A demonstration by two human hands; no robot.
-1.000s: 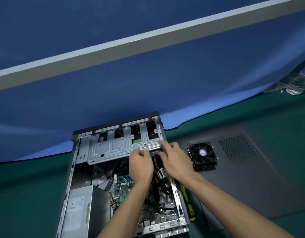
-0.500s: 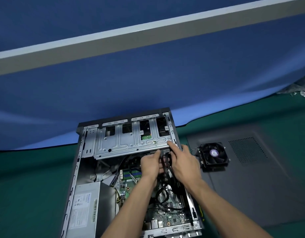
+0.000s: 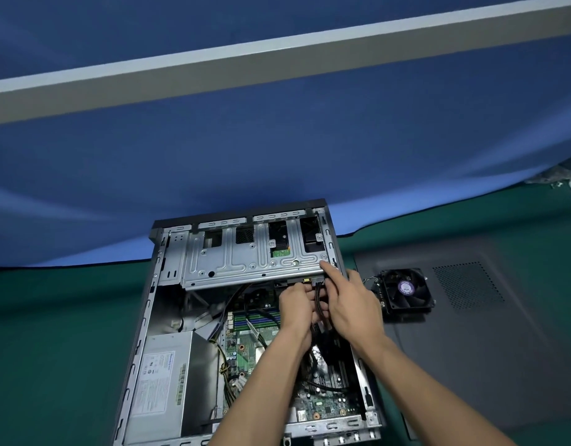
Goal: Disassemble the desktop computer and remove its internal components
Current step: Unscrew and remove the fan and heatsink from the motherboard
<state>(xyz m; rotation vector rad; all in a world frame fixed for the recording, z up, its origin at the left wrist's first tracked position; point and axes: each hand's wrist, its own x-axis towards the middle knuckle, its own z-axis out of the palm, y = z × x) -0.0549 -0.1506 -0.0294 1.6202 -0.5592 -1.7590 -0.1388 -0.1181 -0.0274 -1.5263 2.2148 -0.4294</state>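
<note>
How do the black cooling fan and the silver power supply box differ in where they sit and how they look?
The black cooling fan lies outside the grey open computer case, on the dark grey side panel; the silver power supply box sits inside the case, at its near-left corner. The fan is black with a purple hub label; the box is bare metal with a white printed label. Neither is being touched by a hand.

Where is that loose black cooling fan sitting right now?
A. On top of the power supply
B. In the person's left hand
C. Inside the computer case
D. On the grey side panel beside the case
D: the black fan lies on the grey side panel, right of the open case, with neither hand on it.
</note>
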